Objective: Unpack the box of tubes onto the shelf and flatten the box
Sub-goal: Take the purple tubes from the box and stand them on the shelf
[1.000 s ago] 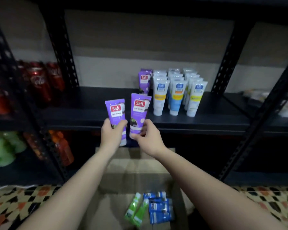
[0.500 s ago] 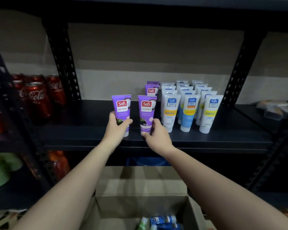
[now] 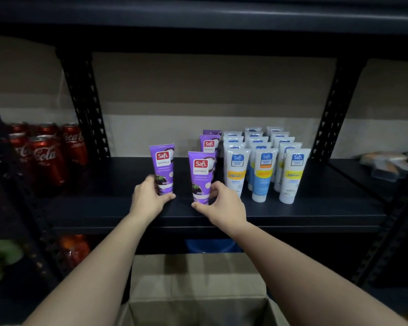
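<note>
The left hand (image 3: 149,199) is holding 1 purple tube (image 3: 164,169) by its lower end, the grip wrapped around the cap. The right hand (image 3: 222,205) is pinching a 2nd purple tube (image 3: 201,176) low at its cap end, thumb near, fingers on the right side. Both tubes are standing cap-down on the shelf (image 3: 104,208), left of the white tubes (image 3: 264,170) and near of 2 more purple ones. The box (image 3: 198,300) is sitting open below. The tubes are probably light, soft-walled and smooth; gripping low at the stiff cap is likely keeping them steady and avoiding squeezing. Being tall on a narrow base, they may be tipping easily.
</note>
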